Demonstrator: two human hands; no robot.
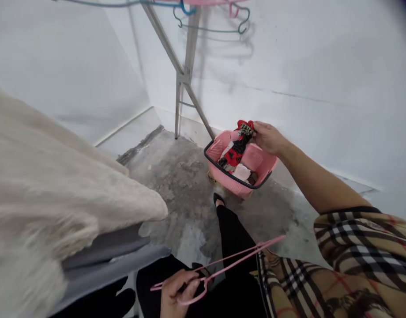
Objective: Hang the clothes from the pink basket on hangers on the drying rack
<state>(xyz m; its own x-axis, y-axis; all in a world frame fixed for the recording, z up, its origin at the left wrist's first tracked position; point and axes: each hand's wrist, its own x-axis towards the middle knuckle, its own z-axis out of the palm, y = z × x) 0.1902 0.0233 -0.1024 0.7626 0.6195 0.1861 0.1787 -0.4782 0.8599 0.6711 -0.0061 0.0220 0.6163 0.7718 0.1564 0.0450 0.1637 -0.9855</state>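
Observation:
My left hand point(179, 289) is closed round a pink clothes hanger point(236, 258), low in front of my body. My right hand point(268, 138) reaches out to a pink laundry basket point(229, 179) with a dark rim. Its fingers pinch a red, black and patterned garment point(244, 134), which hangs down into the basket. Among the clothes inside lies a white piece of cloth point(242, 172). The exact kind of the held garment cannot be made out.
A metal drying rack point(185, 77) stands against the white wall. From it hang a green hanger point(209, 30) and a blue hanger point(123, 4). Cream fluffy fabric point(73, 176) fills the left side, with grey cloth point(117, 260) beneath it. The concrete floor point(179, 185) is stained.

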